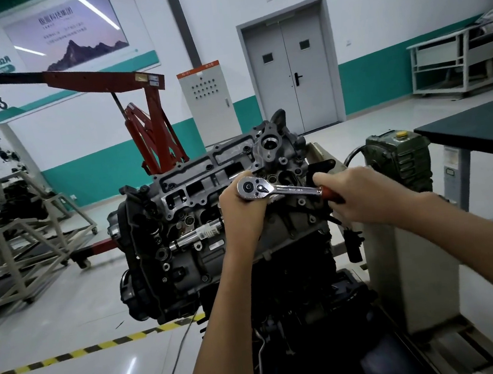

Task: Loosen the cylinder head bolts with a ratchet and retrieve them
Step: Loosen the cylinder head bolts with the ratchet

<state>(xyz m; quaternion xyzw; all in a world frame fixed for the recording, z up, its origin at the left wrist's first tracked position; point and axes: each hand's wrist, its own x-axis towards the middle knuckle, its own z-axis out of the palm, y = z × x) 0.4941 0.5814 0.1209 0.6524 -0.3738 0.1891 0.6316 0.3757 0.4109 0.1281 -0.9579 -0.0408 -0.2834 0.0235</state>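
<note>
While both hands (242, 215) (355, 199) grip ratchet (285, 190), forearms (222, 312) extended

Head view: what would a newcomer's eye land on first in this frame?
The chrome ratchet at centre draws the eye. The left hand cups its head and the right hand holds its red grip. It sits on top of the grey engine that fills mid-frame. Behind, at left, stands a red engine crane.
</note>
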